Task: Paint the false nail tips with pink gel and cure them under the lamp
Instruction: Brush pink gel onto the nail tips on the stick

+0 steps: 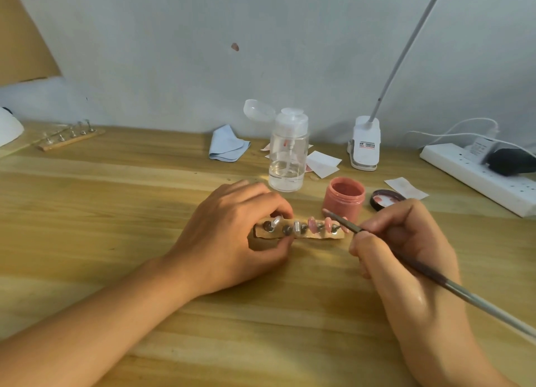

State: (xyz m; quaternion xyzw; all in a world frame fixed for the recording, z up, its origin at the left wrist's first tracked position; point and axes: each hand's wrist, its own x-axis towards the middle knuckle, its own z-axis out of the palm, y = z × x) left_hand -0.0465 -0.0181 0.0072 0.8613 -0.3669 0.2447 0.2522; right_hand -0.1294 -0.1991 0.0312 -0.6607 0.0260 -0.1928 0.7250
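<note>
Right hand [406, 241] pinches my brush [346, 223], bristles near the right end of the holder strip [313, 236]. My left hand [232, 236] grips its left end on the table [116, 212]; long axis runs left-right, so unpainted nail tips [297, 227] lie leftward of the bristles.

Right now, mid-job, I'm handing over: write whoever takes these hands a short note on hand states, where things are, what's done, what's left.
Left hand grips the left end of the small wooden strip carrying the false nail tips, flat on the light wooden table.
Right hand pinches the thin grey-handled brush, its pink-loaded tip above the strip's right end.
Round open pink gel jar stands just behind the strip, its dark lid to its right.
Done: the tips toward the right look pink.
Left: two clear tips near the left hand, then curing.
</note>
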